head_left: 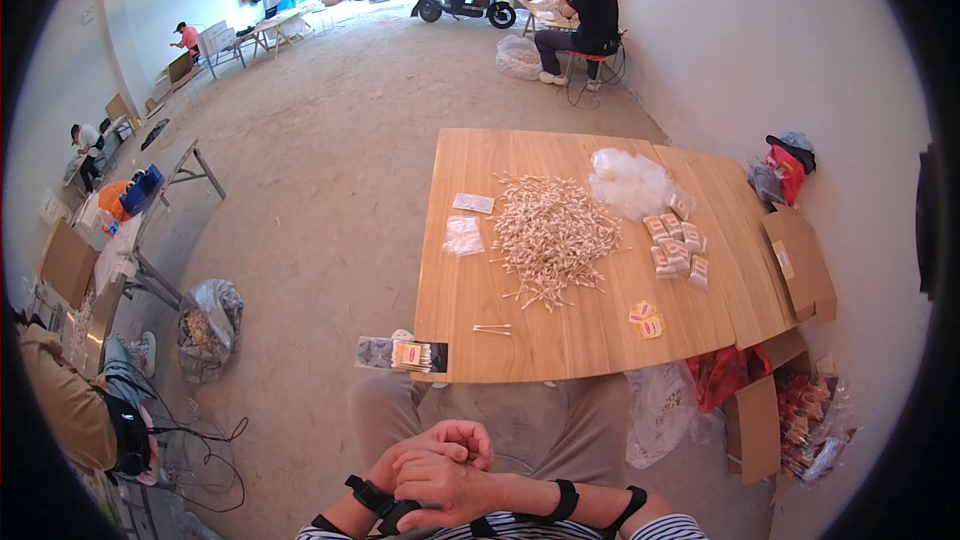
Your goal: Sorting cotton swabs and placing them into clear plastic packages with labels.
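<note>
Both my hands are drawn in over my lap, below the table's near edge. My left hand (465,439) has loosely curled fingers, with nothing visible in them. Across its wrist lies my right hand (440,483), its fingers and thumb closed about the black wrist strap (372,496). On the wooden table (455,290), a large heap of cotton swabs (550,232) fills the middle. A few loose swabs (491,328) lie near the front edge. At the front left corner, a small pack of swabs (411,355) rests on a dark and clear plastic piece overhanging the edge.
Small filled packs (677,250) and clear plastic bags (632,183) lie right of the heap; yellow cards (646,319) are nearer. Flat bags (463,235) lie left. Cardboard boxes (755,430) stand at right. A co-worker (590,20) sits behind; another (75,400) is at left.
</note>
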A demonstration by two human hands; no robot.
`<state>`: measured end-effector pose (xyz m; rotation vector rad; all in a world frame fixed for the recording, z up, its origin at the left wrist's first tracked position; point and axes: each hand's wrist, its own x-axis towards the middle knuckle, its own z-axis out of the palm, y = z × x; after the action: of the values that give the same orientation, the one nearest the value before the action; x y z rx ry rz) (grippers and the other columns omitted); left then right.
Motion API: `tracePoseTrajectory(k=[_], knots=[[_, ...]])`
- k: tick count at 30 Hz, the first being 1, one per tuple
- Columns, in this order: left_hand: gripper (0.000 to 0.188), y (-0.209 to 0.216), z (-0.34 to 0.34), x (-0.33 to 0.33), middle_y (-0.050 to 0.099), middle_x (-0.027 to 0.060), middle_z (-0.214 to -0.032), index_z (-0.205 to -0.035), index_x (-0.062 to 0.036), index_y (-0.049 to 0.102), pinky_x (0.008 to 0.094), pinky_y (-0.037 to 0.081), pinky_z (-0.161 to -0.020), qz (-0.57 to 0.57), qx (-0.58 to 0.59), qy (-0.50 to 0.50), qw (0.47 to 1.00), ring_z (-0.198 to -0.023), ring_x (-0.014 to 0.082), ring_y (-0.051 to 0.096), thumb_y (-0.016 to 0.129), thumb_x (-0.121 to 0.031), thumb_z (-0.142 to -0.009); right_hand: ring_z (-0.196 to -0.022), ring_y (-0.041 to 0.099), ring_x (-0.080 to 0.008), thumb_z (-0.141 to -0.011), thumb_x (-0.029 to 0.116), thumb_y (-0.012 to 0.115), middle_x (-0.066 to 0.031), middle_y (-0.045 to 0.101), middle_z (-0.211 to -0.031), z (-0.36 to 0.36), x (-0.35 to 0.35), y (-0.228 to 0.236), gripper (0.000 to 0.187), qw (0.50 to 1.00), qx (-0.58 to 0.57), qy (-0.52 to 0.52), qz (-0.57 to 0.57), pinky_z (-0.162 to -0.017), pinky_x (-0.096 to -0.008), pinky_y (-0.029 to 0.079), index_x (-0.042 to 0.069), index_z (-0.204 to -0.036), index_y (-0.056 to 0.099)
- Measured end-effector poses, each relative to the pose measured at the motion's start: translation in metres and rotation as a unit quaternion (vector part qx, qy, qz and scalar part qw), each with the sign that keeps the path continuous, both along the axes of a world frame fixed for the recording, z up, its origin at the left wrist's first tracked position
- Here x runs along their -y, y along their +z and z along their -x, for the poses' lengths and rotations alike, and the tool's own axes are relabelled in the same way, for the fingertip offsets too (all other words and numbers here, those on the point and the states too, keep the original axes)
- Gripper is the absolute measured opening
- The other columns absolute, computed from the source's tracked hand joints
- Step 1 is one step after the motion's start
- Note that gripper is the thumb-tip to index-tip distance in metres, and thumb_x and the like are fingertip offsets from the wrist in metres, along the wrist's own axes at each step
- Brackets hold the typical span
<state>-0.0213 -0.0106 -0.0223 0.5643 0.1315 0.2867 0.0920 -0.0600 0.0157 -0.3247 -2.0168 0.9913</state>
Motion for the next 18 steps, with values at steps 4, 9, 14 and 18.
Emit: tracePoseTrajectory(k=[4,9,14,18], knots=[[0.035,-0.004,0.001,0.0,0.057,0.0051,-0.091,-0.103,-0.0004,0.057,0.0241,0.045,-0.074,-0.01,-0.004,0.001,1.0,-0.083,0.0115,0.052,0.072,-0.029,-0.089,-0.097,0.06,-0.0327,-0.083,0.028,0.078,-0.0143,0.064,-0.091,0.0,0.002,-0.001,0.032,1.0,0.005,0.001,0.004,-0.091,-0.0409,0.047,-0.001,-0.09,0.065],[0.037,-0.004,0.001,-0.001,0.057,0.0086,-0.092,-0.099,0.0001,0.056,0.0314,0.045,-0.081,0.015,-0.038,-0.006,0.999,-0.09,0.0189,0.054,0.072,-0.032,-0.088,-0.096,0.061,-0.0324,-0.084,0.028,0.078,-0.0139,0.064,-0.091,-0.004,0.001,0.0,0.032,1.0,0.021,0.003,0.008,-0.09,-0.041,0.048,-0.001,-0.089,0.065],[0.039,0.006,-0.007,0.007,0.056,0.0096,-0.093,-0.1,0.0001,0.056,0.0345,0.044,-0.085,0.027,-0.025,0.019,0.999,-0.094,0.0222,0.053,0.071,-0.034,-0.089,-0.095,0.061,-0.0334,-0.084,0.029,0.078,-0.0144,0.063,-0.09,-0.006,-0.003,0.015,0.033,1.0,0.017,-0.022,-0.014,-0.088,-0.041,0.049,-0.001,-0.09,0.065],[0.038,-0.003,-0.006,0.005,0.056,0.0091,-0.092,-0.099,0.0002,0.057,0.0342,0.044,-0.085,0.019,-0.009,-0.003,1.0,-0.093,0.0223,0.054,0.071,-0.033,-0.089,-0.095,0.061,-0.0343,-0.084,0.03,0.078,-0.0153,0.063,-0.09,-0.005,0.001,0.008,0.034,1.0,0.025,-0.014,-0.005,-0.089,-0.0418,0.049,-0.001,-0.09,0.065]])
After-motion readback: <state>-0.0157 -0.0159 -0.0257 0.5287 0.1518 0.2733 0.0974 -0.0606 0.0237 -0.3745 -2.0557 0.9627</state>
